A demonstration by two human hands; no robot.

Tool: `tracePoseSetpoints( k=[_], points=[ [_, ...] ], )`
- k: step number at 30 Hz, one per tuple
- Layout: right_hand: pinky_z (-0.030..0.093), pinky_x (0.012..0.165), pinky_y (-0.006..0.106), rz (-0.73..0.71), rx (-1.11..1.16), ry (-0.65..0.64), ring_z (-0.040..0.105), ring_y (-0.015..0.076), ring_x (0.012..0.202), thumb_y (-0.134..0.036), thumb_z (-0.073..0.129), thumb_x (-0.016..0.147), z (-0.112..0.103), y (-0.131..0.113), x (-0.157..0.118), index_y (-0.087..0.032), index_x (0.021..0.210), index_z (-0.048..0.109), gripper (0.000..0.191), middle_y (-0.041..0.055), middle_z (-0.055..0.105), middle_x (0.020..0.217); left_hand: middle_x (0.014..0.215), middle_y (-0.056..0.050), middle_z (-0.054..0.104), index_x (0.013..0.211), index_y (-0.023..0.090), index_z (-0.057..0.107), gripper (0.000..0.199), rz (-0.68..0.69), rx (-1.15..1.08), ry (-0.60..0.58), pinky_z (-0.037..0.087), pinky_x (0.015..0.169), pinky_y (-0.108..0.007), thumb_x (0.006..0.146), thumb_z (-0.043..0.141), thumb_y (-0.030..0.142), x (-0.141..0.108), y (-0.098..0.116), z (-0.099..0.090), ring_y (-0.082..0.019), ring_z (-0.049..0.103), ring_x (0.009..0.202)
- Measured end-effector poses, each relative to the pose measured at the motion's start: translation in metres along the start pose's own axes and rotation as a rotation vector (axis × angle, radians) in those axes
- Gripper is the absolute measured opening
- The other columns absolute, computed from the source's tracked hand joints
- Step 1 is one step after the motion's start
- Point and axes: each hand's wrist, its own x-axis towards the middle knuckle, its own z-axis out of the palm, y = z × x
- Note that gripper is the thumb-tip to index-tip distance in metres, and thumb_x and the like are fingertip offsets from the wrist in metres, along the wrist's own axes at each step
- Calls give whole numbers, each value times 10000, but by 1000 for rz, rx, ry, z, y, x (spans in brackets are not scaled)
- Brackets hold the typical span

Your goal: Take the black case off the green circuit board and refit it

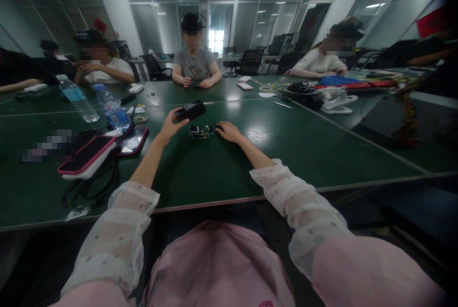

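A black rectangular case point(193, 110) is held in my left hand point(171, 126), with the thumb along its near side and the fingers at its left end. Just in front of the case, a small circuit board point(201, 132) with a dark, screen-like part at its left lies on the green table point(214, 173). My right hand point(228, 132) rests at the right end of the board, its fingers apart and holding nothing.
Two water bottles point(78, 99), phones point(132, 141) and a black strap point(96, 187) lie or stand at the left. Cables and a white device point(336, 100) are at the right. People sit around the far side, one person point(195, 61) directly opposite.
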Motion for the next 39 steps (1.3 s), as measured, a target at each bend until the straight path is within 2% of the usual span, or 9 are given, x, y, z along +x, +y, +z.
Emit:
tracePoseSetpoints(
  k=[4, 8, 16, 26, 33, 39],
  points=[
    [368, 1123, 435, 13, 12, 1, 430, 285, 1375, -433, 394, 987, 0, -1, 0, -139, 1368, 526, 499, 136, 470, 1479, 1289, -110, 600, 1372, 215, 443, 730, 48, -2, -179, 465, 1019, -430, 736, 749, 400, -8, 17, 5, -271, 556, 1216],
    [369, 1122, 423, 15, 10, 17, 440, 275, 1368, -434, 408, 984, 0, -1, -1, -154, 1360, 538, 486, 120, 480, 1474, 1333, -125, 570, 1328, 198, 486, 691, 57, 1, -269, 471, 1012, -428, 718, 762, 370, -13, 21, 5, -288, 534, 1248],
    [375, 1113, 425, 1, 8, 27, 451, 261, 1359, -421, 424, 982, 2, 0, -1, -164, 1358, 536, 469, 127, 499, 1455, 1258, -123, 609, 1308, 178, 510, 683, 53, 55, -303, 448, 1026, -450, 698, 770, 344, -15, 23, 3, -287, 565, 1197],
    [389, 1103, 425, -4, 4, 24, 465, 292, 1340, -429, 412, 982, 4, 1, 0, -139, 1356, 534, 489, 134, 502, 1448, 1274, -123, 605, 1321, 176, 499, 690, 35, 15, -323, 453, 1030, -443, 704, 763, 336, -15, 16, 0, -286, 567, 1207],
    [384, 1100, 442, -4, 9, 13, 457, 276, 1348, -420, 420, 982, 1, 0, -1, -178, 1360, 530, 462, 123, 494, 1456, 1306, -129, 589, 1355, 182, 482, 719, 42, 25, -360, 447, 1044, -445, 708, 763, 320, -17, 16, 4, -290, 550, 1234],
    [395, 1081, 439, -17, 14, 4, 479, 277, 1322, -421, 407, 988, -1, -2, -1, -167, 1349, 535, 460, 140, 496, 1446, 1244, -128, 620, 1371, 182, 475, 742, 18, 47, -388, 427, 1058, -464, 707, 769, 337, -15, 2, 7, -284, 575, 1202]
  ],
)
